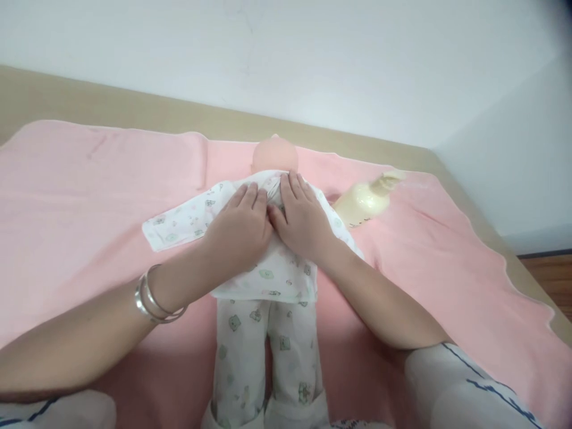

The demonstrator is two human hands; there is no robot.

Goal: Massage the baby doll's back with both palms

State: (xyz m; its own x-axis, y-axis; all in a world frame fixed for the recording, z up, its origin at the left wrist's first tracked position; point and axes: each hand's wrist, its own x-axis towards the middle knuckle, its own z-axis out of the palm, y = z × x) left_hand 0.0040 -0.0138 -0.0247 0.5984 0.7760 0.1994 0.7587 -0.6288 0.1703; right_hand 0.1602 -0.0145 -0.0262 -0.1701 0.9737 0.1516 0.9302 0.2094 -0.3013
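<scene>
A baby doll (275, 154) lies stretched out with its head toward the wall. It wears a white printed top (268, 283) and matching printed trousers (241, 348). My left hand (241, 229) rests flat on the upper part of the top, fingers extended. Beside it, my right hand (301, 220) also lies flat on the fabric, and its thumb meets the edge of my left hand. Cloth is creased between the two hands. One sleeve (179, 226) reaches out to the left; the other is partly hidden by my right arm.
Under the doll spreads a pink blanket (102, 190) over a beige surface (134, 101). A cream pump bottle (364, 202) lies on its side to the right of the doll. A white wall (286, 59) stands behind, and wooden flooring (552, 274) shows at far right.
</scene>
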